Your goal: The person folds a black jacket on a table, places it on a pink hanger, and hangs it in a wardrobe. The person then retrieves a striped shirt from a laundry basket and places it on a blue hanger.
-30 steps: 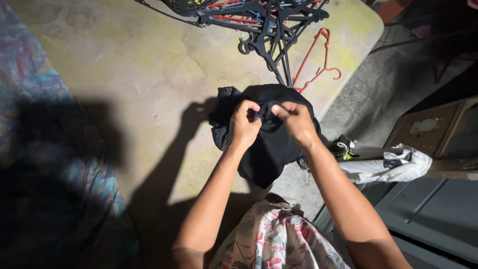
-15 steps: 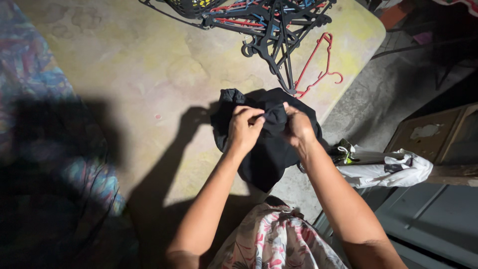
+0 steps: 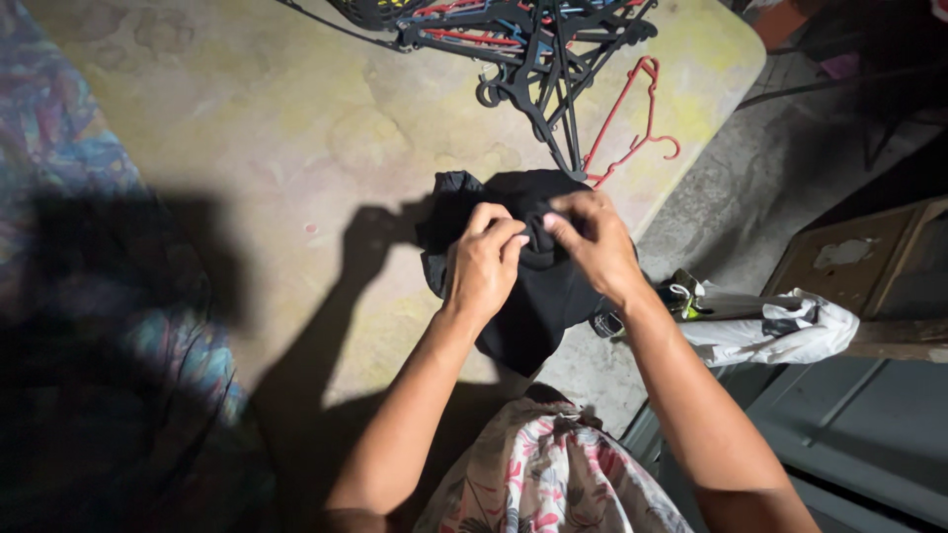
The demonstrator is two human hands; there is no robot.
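Folding in hand: left hand [image 3: 482, 265] and right hand [image 3: 591, 242] fingers pinch a black garment [image 3: 538, 296] closed between them, on the mattress [image 3: 247, 128]; hangers [image 3: 543, 49] beyond. A flat, aligned crease seems needed.

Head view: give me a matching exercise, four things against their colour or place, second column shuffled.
Things:
1. garment in both hands
2. single hanger nearest the hands
3. bag
4. box

Descriptions:
A. white, crumpled, right of the right hand
B. brown, at the right edge
C. black, gripped by the left hand too
D. red, lying beside the black hanger pile

Pairs: 1-C, 2-D, 3-A, 4-B
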